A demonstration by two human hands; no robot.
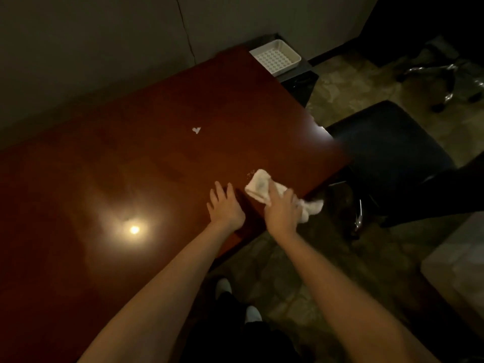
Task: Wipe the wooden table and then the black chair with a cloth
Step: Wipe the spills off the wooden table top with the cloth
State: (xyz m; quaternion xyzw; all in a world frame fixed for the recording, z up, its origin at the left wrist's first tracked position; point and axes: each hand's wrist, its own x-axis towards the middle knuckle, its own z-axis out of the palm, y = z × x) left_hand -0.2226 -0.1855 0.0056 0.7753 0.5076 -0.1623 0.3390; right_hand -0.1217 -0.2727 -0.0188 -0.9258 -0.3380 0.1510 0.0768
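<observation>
The reddish wooden table [131, 166] fills the left and middle of the head view. My right hand [281, 209] holds a white cloth [259, 186] against the tabletop near its right front edge; part of the cloth hangs past the edge. Small crumbs [250, 174] lie just beyond the cloth. My left hand [225, 205] rests flat on the table beside it, fingers spread. A small white scrap [196, 130] lies farther back on the table. The black chair [387, 148] stands to the right of the table, its seat partly tucked under the edge.
A white perforated tray [275, 57] sits on a dark stand at the table's far corner. A second chair's wheeled base [450, 82] is at the back right. A pale block [455, 258] stands at the right. A lamp's glare [134, 229] reflects on the tabletop. My shoes [224, 286] are below.
</observation>
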